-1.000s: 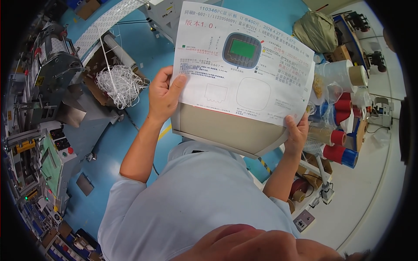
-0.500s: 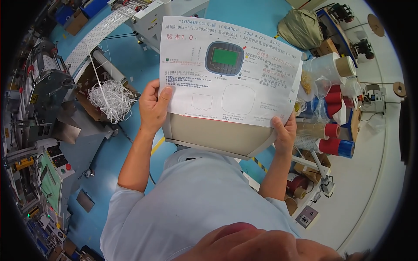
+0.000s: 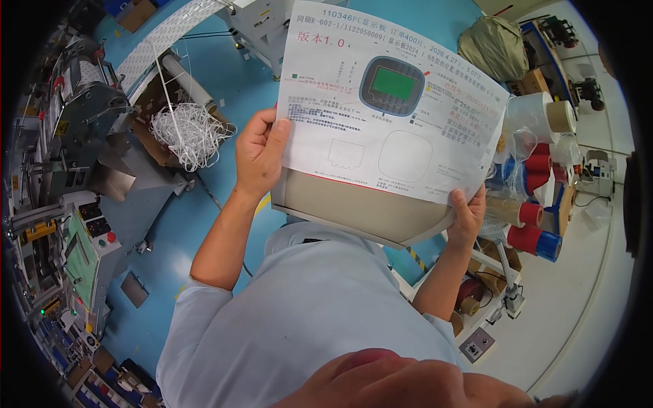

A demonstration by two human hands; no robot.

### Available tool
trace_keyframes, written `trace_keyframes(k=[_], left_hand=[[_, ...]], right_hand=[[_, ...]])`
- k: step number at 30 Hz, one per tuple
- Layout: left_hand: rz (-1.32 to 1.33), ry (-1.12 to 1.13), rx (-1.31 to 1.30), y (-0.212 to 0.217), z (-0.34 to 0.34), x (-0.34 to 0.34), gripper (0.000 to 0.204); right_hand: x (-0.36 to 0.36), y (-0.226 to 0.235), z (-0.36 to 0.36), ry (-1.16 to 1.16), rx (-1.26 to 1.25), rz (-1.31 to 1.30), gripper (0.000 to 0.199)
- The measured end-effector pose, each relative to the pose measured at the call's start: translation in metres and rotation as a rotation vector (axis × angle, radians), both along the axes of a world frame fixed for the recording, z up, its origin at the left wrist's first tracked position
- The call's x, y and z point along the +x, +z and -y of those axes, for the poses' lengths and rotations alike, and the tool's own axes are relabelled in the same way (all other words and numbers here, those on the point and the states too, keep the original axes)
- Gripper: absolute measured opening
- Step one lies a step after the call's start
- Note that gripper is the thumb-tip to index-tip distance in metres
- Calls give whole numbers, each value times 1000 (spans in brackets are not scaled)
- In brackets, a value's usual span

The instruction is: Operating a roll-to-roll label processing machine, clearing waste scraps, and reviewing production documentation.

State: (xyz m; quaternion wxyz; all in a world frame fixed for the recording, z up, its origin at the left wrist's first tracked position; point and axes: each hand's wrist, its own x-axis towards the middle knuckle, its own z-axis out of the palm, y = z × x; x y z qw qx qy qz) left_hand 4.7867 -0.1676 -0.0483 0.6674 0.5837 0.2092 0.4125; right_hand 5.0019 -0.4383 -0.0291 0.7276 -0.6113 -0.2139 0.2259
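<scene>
Fingers (image 3: 280,130) of two hands grip one printed sheet (image 3: 394,102).

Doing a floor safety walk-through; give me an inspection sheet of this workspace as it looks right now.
Surface: blue floor, partly covered.
Job's things: printed sheet on a beige board, held up with both hands.
Clutter: tangle of white strips in a cardboard box; red-capped rolls; olive bag.
Hands: left hand grips the sheet's left edge; right hand its lower right corner.
Cables: thin line on the floor near the box.
Surroundings: machine with buttons at left.
</scene>
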Motion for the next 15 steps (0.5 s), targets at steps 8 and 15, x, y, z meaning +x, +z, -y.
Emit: trace_keyframes(k=[8,15], left_hand=[[-1,9,-5,-6,-1,-4,20],[-18,32,-3,-8,-3,-6,19]], right_hand=[[-1,-7,-5,-10,-21,-23,46],[0,-9,-5,12,-29,3,48]])
